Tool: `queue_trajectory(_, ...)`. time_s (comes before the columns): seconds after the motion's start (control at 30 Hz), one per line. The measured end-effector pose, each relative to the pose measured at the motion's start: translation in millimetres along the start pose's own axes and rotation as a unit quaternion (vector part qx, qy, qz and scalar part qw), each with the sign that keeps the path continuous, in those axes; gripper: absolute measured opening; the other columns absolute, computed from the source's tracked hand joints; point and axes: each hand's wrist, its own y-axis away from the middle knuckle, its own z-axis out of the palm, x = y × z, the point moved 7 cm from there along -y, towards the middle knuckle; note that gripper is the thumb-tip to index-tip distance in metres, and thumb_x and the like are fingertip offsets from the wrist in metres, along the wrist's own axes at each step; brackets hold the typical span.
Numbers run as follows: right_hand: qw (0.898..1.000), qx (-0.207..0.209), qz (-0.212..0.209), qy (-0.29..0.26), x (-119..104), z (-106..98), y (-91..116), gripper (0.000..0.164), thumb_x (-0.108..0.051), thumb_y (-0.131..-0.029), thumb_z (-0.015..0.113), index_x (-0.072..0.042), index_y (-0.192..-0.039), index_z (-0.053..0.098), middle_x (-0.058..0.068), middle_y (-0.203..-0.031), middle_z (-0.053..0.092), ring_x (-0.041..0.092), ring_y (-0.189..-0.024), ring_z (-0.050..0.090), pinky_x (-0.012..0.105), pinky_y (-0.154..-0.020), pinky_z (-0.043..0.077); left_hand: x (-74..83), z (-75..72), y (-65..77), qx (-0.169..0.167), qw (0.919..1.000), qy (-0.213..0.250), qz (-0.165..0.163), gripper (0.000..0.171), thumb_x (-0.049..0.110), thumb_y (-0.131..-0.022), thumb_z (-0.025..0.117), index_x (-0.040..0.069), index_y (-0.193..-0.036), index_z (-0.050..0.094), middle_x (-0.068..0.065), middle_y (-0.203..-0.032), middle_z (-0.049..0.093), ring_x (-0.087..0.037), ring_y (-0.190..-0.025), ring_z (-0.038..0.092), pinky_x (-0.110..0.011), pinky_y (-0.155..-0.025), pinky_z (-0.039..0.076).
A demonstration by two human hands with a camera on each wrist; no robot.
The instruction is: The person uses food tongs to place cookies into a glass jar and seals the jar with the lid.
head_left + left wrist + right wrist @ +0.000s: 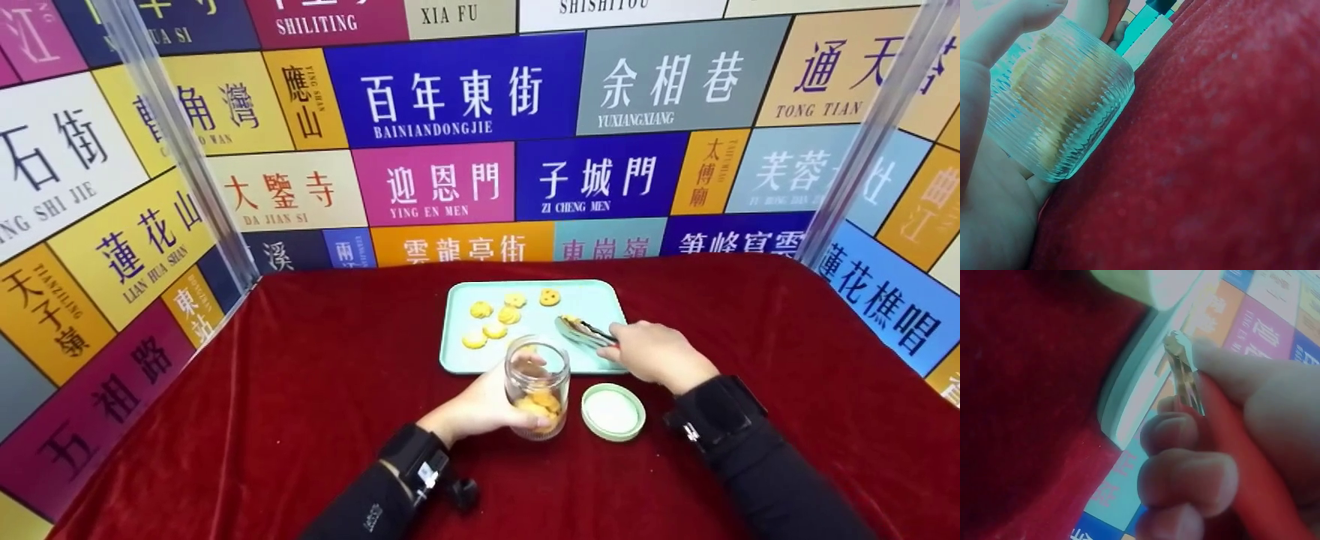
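Observation:
My left hand (487,401) grips a clear glass jar (555,375), tilted slightly, with several cookies (541,403) inside. In the left wrist view the ribbed base of the jar (1089,95) shows, the thumb lying across it. My right hand (656,352) holds metal tongs (592,335), their red handle (1241,450) curled into by the fingers. The tongs' tips are over the right part of a mint-green tray (455,360), at a cookie (571,319) that they partly hide. Whether they pinch it cannot be told.
Several yellow cookies (481,309) lie on the tray's left and middle. A round pale-green lid (613,412) lies on the red cloth (337,360), right of the jar. Walls of coloured Chinese name panels (457,90) stand behind and at both sides, with clear corner posts.

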Motion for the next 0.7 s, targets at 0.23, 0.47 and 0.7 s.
queue_trajectory(0.23, 1.0, 0.019, -0.023, -0.007, 7, 0, 5, 0.031, -0.038, -0.106, 0.066, -0.011, -0.094, 0.06, 0.005, -0.078, 0.057, 0.025, -0.073, 0.057, 0.043, -0.066, 0.048, -2.9, -1.2, 1.0, 0.002, 1.0, -0.001, -0.008, 0.085, 0.012, -0.08, 0.09, -0.004, -0.149, 0.043, -0.002, -0.131, 0.068, -0.014, -0.121, 0.065, -0.03, -0.109, 0.048)
queue_trajectory(0.47, 0.999, 0.021, -0.038, -0.029, 12, -2, 10, 0.031, -0.041, -0.107, 0.065, -0.013, -0.094, 0.06, 0.002, -0.073, 0.054, 0.021, -0.066, 0.055, 0.038, -0.062, 0.046, -3.9, -0.8, 0.5, 0.003, 1.0, 0.005, -0.008, 0.085, 0.011, -0.08, 0.091, -0.004, -0.149, 0.043, -0.002, -0.131, 0.068, -0.015, -0.121, 0.065, -0.03, -0.109, 0.049)
queue_trajectory(0.7, 0.992, 0.007, -0.051, -0.113, 18, -10, 12, 0.035, -0.045, -0.108, 0.061, -0.015, -0.092, 0.055, 0.001, -0.067, 0.048, 0.017, -0.048, 0.051, 0.034, -0.051, 0.046, -0.8, -0.4, 1.6, 0.004, 1.0, 0.004, -0.003, 0.085, 0.009, -0.08, 0.091, -0.004, -0.149, 0.044, -0.002, -0.13, 0.069, -0.014, -0.12, 0.065, -0.03, -0.108, 0.049)
